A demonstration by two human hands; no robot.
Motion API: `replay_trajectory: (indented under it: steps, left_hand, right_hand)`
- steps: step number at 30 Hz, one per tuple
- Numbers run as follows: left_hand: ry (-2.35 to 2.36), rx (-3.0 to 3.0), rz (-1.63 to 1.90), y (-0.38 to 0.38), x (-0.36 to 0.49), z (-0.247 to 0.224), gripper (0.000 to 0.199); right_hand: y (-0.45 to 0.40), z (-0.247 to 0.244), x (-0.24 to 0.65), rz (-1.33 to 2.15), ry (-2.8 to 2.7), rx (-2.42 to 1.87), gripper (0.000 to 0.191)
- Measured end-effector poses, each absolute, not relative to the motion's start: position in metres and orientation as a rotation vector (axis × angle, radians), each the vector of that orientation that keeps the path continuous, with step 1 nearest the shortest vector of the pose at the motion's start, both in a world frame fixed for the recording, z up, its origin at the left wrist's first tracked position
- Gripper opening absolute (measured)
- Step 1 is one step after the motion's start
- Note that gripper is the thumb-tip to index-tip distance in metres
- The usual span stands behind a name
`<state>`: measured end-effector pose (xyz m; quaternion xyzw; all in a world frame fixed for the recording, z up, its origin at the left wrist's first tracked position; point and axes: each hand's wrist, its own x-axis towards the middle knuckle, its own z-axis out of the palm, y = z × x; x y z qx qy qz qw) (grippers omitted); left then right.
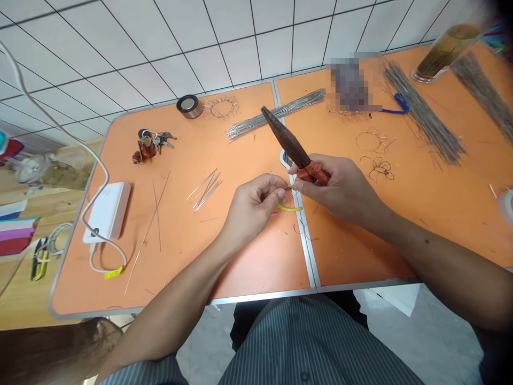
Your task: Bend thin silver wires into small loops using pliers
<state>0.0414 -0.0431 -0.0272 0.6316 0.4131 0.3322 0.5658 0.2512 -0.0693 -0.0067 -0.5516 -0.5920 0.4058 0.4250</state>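
Observation:
My left hand pinches a thin yellow-coated wire between thumb and fingertips, near the middle of the orange folding table. My right hand grips the red handles of long-nosed pliers, whose dark steel jaws point up and to the left. The plier handles sit just beside the yellow wire's pinched end, close to my left fingertips. Whether the jaws bite the wire is hidden by my fingers.
Bundles of straight steel wire lie across the table's far side, with bent wire shapes to the right. Keys on a padlock, a white power bank with its cable, and a tape roll lie further left.

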Motion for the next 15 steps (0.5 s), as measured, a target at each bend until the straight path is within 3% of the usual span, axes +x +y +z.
replay_trajectory:
  steps: [9,15]
  left_hand:
    - [0.973,1.218,0.742,-0.039,0.044,-0.027,0.019]
    - [0.981,0.982,0.794,-0.032,0.042,-0.021,0.02]
  right_hand:
    - [-0.068,-0.002,0.253,1.275,-1.359,-1.304,0.02]
    - [-0.069,-0.002,0.266,1.176,-1.352,-1.358,0.024]
